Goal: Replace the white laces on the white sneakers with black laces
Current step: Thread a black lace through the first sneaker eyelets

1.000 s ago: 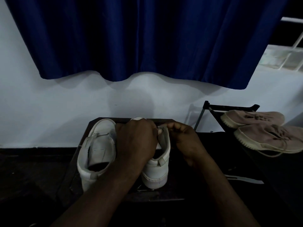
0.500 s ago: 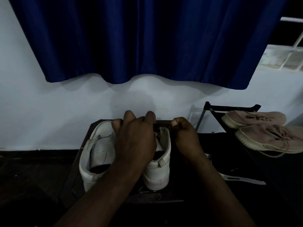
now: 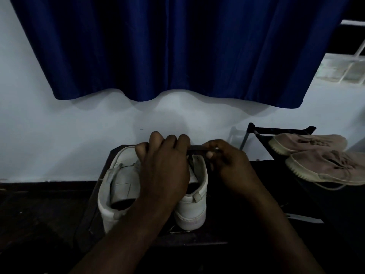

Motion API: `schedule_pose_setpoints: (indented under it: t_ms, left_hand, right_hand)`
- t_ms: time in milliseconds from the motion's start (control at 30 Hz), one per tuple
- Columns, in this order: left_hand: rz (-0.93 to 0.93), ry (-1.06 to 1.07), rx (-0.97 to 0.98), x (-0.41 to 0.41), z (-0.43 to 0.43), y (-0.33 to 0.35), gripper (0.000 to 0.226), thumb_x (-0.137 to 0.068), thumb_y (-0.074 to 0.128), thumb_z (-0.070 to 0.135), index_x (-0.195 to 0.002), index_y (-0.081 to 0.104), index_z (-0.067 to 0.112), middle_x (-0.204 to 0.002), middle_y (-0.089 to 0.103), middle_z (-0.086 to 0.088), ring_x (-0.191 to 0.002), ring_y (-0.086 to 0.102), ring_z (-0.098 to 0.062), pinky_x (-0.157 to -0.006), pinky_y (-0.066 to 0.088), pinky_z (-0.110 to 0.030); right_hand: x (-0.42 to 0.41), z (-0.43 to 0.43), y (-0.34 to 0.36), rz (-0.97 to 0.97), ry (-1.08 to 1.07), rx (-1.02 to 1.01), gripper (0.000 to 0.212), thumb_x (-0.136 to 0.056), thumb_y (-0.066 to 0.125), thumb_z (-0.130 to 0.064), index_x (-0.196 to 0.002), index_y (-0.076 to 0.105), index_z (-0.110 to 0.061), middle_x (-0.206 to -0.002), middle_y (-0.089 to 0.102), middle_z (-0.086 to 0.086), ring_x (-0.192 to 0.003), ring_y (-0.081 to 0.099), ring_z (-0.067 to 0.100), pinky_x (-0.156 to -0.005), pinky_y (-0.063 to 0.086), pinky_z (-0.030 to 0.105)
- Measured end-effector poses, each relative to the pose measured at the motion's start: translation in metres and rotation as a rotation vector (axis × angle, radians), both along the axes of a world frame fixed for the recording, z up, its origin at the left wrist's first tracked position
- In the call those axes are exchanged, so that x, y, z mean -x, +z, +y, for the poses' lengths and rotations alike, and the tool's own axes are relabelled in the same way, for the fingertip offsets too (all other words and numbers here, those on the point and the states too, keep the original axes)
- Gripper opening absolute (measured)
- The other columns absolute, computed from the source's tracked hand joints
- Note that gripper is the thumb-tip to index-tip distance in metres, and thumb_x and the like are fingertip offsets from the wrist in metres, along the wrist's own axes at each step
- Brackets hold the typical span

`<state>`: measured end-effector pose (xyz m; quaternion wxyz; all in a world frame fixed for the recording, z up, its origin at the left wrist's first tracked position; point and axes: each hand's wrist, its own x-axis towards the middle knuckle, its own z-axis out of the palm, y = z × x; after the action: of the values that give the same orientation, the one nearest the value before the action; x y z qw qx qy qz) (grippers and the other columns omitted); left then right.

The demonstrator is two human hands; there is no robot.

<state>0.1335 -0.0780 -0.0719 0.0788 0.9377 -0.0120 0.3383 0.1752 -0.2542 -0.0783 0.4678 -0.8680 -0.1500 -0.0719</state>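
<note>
Two white sneakers stand heel-first toward me on a small dark table (image 3: 92, 220). The left sneaker (image 3: 116, 186) has no lace that I can see, and its tongue is exposed. My left hand (image 3: 166, 167) lies over the front of the right sneaker (image 3: 194, 204), its fingers curled down around the shoe's upper. My right hand (image 3: 227, 163) is beside that shoe's right eyelet edge. Its thumb and forefinger pinch a thin lace end there. The dim light hides the lace's colour and path. The right sneaker's toe is covered by my hands.
A pair of beige sneakers (image 3: 320, 161) sits on a black rack (image 3: 256, 131) at the right. A pale strip (image 3: 304, 217) lies on the dark surface at my right. A white wall and a blue curtain (image 3: 177, 46) are close behind the table.
Both hands have moved up and toward the sneaker's toe end. My left fingers now curl higher over the front, and my right pinch has risen level with them.
</note>
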Motion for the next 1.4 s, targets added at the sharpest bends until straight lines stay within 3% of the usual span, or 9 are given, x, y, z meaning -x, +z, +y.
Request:
schedule_pose_setpoints:
  t_ms: [133,267,533,667,733,833,1000,1267,1400]
  left_hand:
    - [-0.021,-0.007,-0.037,-0.001,0.002,-0.002,0.027,-0.075,0.072,0.013,-0.096,0.068,0.028,-0.082,0.062,0.010,-0.095,0.051,-0.023,-0.079,0.027,-0.041]
    - [-0.042,0.013,-0.057,0.000,0.003,-0.001,0.026,-0.074,0.075,0.013,-0.093,0.070,0.029,-0.082,0.058,0.011,-0.094,0.051,-0.022,-0.080,0.025,-0.041]
    - [0.004,0.022,-0.094,-0.001,0.009,0.004,0.026,-0.070,0.077,0.010,-0.087,0.071,0.029,-0.082,0.059,0.009,-0.092,0.053,-0.024,-0.080,0.024,-0.040]
    - [0.022,0.008,-0.087,-0.001,0.008,0.003,0.026,-0.069,0.076,0.011,-0.087,0.070,0.028,-0.083,0.059,0.008,-0.091,0.053,-0.024,-0.078,0.024,-0.039]
    - [0.018,0.000,-0.067,-0.001,0.007,0.003,0.028,-0.069,0.076,0.009,-0.090,0.071,0.027,-0.086,0.060,0.007,-0.092,0.054,-0.024,-0.079,0.026,-0.040]
    - [0.004,-0.028,-0.023,-0.001,0.006,0.002,0.036,-0.068,0.076,0.007,-0.098,0.070,0.027,-0.095,0.062,0.004,-0.094,0.055,-0.026,-0.080,0.032,-0.042]
    - [0.022,-0.154,-0.038,-0.003,0.006,0.003,0.041,-0.063,0.075,0.001,-0.099,0.070,0.021,-0.097,0.062,-0.001,-0.085,0.058,-0.028,-0.072,0.046,-0.044]
    - [0.045,-0.134,-0.023,-0.004,0.006,0.001,0.042,-0.063,0.074,0.002,-0.100,0.070,0.021,-0.101,0.064,-0.002,-0.087,0.059,-0.029,-0.070,0.049,-0.044]
    - [0.060,-0.124,-0.018,-0.005,0.006,0.000,0.042,-0.068,0.076,0.003,-0.106,0.069,0.021,-0.104,0.064,-0.001,-0.090,0.058,-0.028,-0.070,0.051,-0.044]
  right_hand:
    - [0.003,-0.010,0.000,0.034,0.108,0.275,0.027,-0.104,0.060,-0.016,-0.091,0.078,-0.031,-0.073,0.071,-0.009,-0.070,0.067,0.002,-0.070,0.050,0.018]
    - [0.001,-0.011,-0.002,0.139,0.077,0.137,0.028,-0.107,0.056,-0.022,-0.082,0.070,-0.022,-0.066,0.063,-0.005,-0.062,0.057,0.006,-0.067,0.045,0.027]
    - [-0.010,-0.001,0.005,0.474,0.254,-1.550,0.010,-0.082,0.059,0.000,-0.083,0.061,-0.010,-0.068,0.051,-0.003,-0.058,0.049,0.013,-0.099,0.056,0.043]
    - [-0.021,-0.024,-0.001,0.363,0.175,-1.976,0.043,-0.047,0.080,0.022,-0.080,0.068,-0.003,-0.085,0.063,0.001,-0.058,0.055,0.012,-0.066,0.060,0.027]
    - [-0.025,-0.026,-0.002,0.339,0.073,-1.716,0.030,-0.066,0.076,0.018,-0.080,0.071,-0.009,-0.083,0.064,-0.001,-0.057,0.053,0.007,-0.054,0.049,0.019]
    - [-0.022,-0.021,-0.004,0.002,-0.222,-0.677,0.030,-0.104,0.053,-0.009,-0.084,0.074,-0.018,-0.067,0.061,-0.007,-0.057,0.053,0.006,-0.055,0.045,0.023]
    - [-0.008,-0.019,-0.011,-0.086,0.014,0.202,0.017,-0.102,0.064,-0.017,-0.091,0.076,-0.022,-0.078,0.074,-0.004,-0.075,0.070,0.009,-0.072,0.055,0.028]
    - [0.002,-0.024,0.005,0.104,0.080,0.310,0.029,-0.105,0.061,-0.022,-0.078,0.070,-0.013,-0.075,0.070,0.001,-0.067,0.066,0.009,-0.061,0.046,0.017]
    - [0.000,-0.020,-0.003,0.408,0.060,-0.520,0.020,-0.101,0.057,-0.015,-0.084,0.064,-0.007,-0.076,0.053,0.015,-0.061,0.053,0.014,-0.058,0.051,0.019]
